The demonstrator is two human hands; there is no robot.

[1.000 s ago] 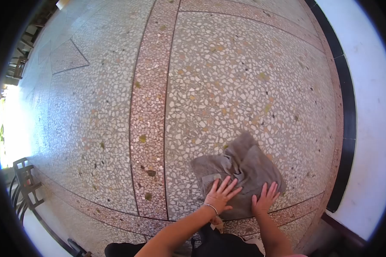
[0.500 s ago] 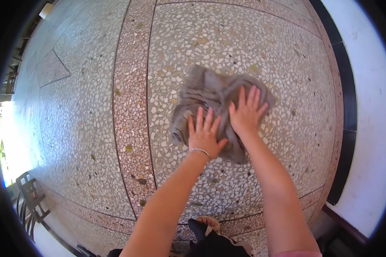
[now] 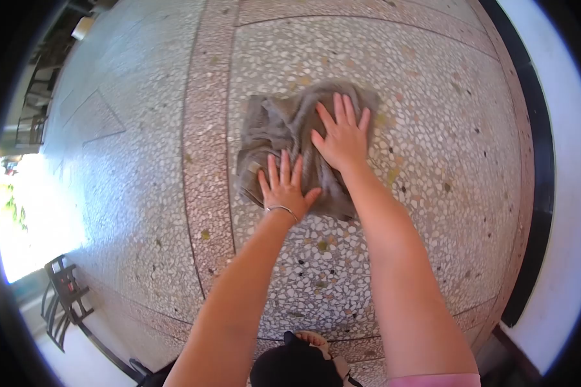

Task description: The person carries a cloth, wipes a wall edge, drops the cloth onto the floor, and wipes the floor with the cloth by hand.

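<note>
A rumpled grey-brown cloth (image 3: 265, 122) lies spread on the speckled terrazzo floor (image 3: 432, 213), with a small pale tag near its left edge. My left hand (image 3: 285, 192) rests flat on its lower left part, fingers spread, a silver bangle at the wrist. Higher up and to the right, my right hand (image 3: 343, 140) presses flat on the cloth with its fingers apart. Neither hand grips the fabric; both palms cover parts of it.
A white wall (image 3: 571, 193) with a black base strip (image 3: 537, 168) runs along the right. Dark wooden chairs (image 3: 68, 293) stand at lower left, more furniture at upper left. Bright daylight enters on the left. My foot (image 3: 313, 340) shows at the bottom.
Both hands and the cloth under them have slid to the left and slightly forward across the floor. The hands stay flat on the cloth, and the view has shifted a little.
</note>
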